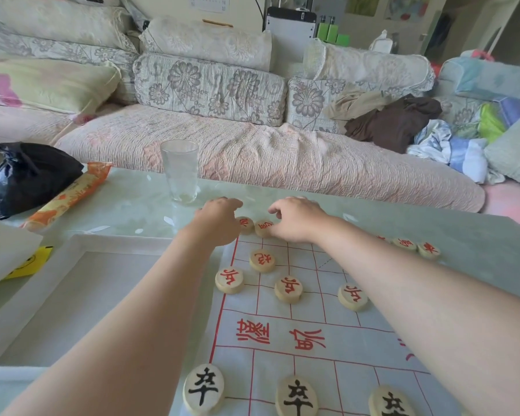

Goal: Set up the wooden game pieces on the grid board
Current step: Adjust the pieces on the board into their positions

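A white cloth grid board point(309, 331) with red lines lies on the table. Along its far edge, my left hand point(219, 220) hangs with fingers curled down beside a red-marked wooden piece point(244, 225). My right hand point(297, 219) is curled next to a second red piece point(264, 229). Whatever is under either hand is hidden. A red piece point(262, 260) sits one row nearer, then three red soldiers point(229, 280), point(288, 289), point(352, 296). Two more red pieces point(404, 243), point(429, 250) show past my right forearm. Black-marked pieces point(204, 388), point(296, 396) line the near edge.
A drinking glass point(180, 172) stands just beyond my left hand. A white box lid point(72, 244) lies left of the board. An orange snack packet point(69, 196) and a black bag point(27, 175) sit at the far left. A sofa point(252, 151) runs behind the table.
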A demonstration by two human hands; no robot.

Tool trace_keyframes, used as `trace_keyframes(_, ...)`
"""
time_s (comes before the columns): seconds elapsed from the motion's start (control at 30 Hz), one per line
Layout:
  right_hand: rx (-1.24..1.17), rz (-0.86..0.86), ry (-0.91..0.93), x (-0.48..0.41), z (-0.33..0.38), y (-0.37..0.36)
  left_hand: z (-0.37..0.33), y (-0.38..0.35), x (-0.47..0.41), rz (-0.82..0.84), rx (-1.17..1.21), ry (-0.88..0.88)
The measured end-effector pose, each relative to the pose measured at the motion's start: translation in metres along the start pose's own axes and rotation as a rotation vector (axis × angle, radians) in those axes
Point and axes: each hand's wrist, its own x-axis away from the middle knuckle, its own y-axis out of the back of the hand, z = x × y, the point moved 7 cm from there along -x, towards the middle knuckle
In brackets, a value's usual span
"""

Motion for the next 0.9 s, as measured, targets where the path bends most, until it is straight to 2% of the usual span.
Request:
trace_keyframes(0.13, -0.008, 0.033, 0.024, -0.009, 0.001, -0.009, 0.002, -0.006, -0.002, 0.042, 0.007, -0.034)
trace_keyframes(0.57, -0.161, 0.078, 0.059, -0.006, 0.004, -0.014, -0.003, -0.009, 0.004, -0.017, -0.094, -0.062)
trace_keyframes(0.9, -0.087, 0.104, 0.062, -0.011, 0.01, -0.019, 0.001, -0.006, 0.008, -0.029, -0.019, -0.025)
